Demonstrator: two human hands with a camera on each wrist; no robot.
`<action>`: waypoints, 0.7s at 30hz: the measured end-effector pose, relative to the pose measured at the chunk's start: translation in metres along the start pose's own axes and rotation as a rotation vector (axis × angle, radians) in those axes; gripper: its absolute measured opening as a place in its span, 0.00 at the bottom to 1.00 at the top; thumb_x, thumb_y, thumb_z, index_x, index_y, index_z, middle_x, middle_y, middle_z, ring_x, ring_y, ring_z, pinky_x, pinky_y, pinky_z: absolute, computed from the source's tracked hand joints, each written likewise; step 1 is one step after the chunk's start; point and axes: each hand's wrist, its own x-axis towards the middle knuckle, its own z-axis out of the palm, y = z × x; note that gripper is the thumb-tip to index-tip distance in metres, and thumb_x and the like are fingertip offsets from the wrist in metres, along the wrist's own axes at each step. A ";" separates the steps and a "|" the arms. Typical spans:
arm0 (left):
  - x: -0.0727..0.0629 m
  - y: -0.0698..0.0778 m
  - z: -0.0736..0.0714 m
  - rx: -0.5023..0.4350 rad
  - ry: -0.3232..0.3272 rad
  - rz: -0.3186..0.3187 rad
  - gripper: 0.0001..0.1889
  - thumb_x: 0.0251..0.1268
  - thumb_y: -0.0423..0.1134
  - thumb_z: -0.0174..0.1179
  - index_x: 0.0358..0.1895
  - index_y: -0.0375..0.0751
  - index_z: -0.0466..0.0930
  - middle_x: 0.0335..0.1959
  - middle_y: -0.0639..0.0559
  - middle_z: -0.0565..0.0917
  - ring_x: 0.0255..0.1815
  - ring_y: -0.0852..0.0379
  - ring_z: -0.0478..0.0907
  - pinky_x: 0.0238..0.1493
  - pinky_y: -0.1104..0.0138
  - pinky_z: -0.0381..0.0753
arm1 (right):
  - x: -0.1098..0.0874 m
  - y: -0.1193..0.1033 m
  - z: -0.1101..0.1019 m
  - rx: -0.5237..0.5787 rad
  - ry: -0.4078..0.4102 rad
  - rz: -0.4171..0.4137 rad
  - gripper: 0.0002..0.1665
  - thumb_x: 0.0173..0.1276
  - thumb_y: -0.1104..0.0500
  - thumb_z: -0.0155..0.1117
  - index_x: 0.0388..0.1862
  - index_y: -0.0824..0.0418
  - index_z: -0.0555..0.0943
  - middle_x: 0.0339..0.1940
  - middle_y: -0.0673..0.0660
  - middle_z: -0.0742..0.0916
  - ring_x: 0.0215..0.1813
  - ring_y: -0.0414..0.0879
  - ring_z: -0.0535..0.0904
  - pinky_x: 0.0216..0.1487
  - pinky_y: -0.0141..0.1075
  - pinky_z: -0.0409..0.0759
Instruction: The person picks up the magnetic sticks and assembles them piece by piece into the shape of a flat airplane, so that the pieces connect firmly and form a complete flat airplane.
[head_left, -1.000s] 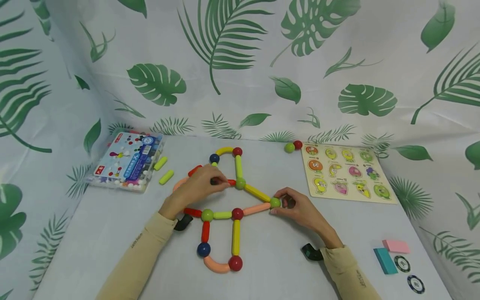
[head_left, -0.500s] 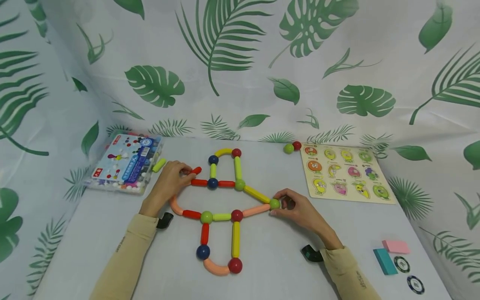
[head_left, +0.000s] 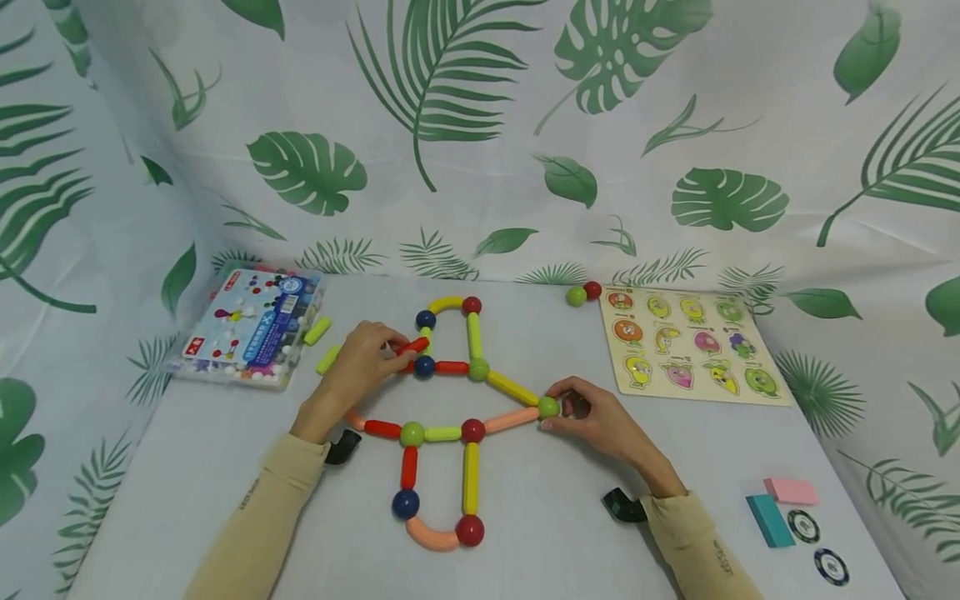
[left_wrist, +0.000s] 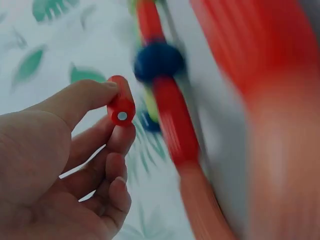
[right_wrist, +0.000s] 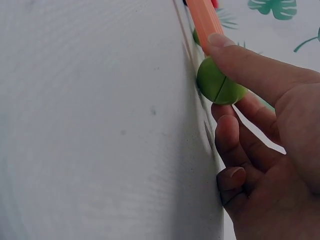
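My left hand (head_left: pixel 352 371) pinches a short red magnetic rod (left_wrist: pixel 121 102) between thumb and index finger, one metal end showing. In the head view it is held near the upper dark blue ball (head_left: pixel 424 367) of a flat outline of rods and balls. Part of the outline's left side is hidden behind that hand. My right hand (head_left: pixel 600 421) holds the green ball (head_left: pixel 548 407) at the outline's right tip, where a yellow rod (head_left: pixel 512 387) and a salmon rod (head_left: pixel 512 420) meet. In the right wrist view its thumb lies over the salmon rod's end.
A clear box (head_left: pixel 247 325) of parts stands at the left, with light green rods (head_left: pixel 318 330) beside it. A spare green ball (head_left: pixel 576 296) and red ball (head_left: pixel 592 290) lie at the back. A fruit picture board (head_left: pixel 693 346), blocks (head_left: pixel 770 522) and chips (head_left: pixel 832 567) are at the right.
My left hand has left the red rod by the upper blue ball, gone left to the loose red rod, and brought that one a little right. My right hand stays at the green ball.
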 end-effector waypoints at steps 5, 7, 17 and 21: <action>-0.008 0.042 0.018 -0.020 -0.099 0.134 0.11 0.62 0.41 0.72 0.44 0.41 0.89 0.36 0.52 0.86 0.42 0.51 0.76 0.45 0.63 0.77 | -0.001 0.002 -0.003 0.013 -0.009 0.008 0.25 0.58 0.45 0.79 0.52 0.44 0.80 0.37 0.52 0.81 0.40 0.47 0.75 0.38 0.32 0.73; -0.012 0.058 0.026 -0.051 -0.157 0.160 0.11 0.62 0.42 0.72 0.45 0.42 0.89 0.39 0.53 0.86 0.45 0.52 0.76 0.48 0.62 0.77 | -0.002 0.002 -0.004 0.024 -0.012 0.006 0.25 0.58 0.45 0.79 0.53 0.44 0.80 0.38 0.53 0.81 0.41 0.46 0.75 0.39 0.32 0.72; -0.021 0.107 0.061 -0.145 -0.382 0.264 0.11 0.64 0.45 0.71 0.45 0.44 0.91 0.37 0.58 0.87 0.42 0.56 0.77 0.44 0.70 0.74 | -0.004 0.007 -0.011 0.050 -0.016 0.008 0.23 0.60 0.47 0.78 0.52 0.45 0.80 0.39 0.53 0.83 0.39 0.47 0.76 0.38 0.32 0.73; -0.023 0.118 0.074 -0.074 -0.432 0.341 0.08 0.63 0.44 0.72 0.41 0.46 0.92 0.32 0.61 0.87 0.38 0.59 0.77 0.42 0.73 0.72 | -0.006 0.005 -0.012 0.046 -0.015 0.007 0.23 0.60 0.46 0.78 0.52 0.45 0.80 0.40 0.52 0.83 0.39 0.47 0.76 0.38 0.32 0.74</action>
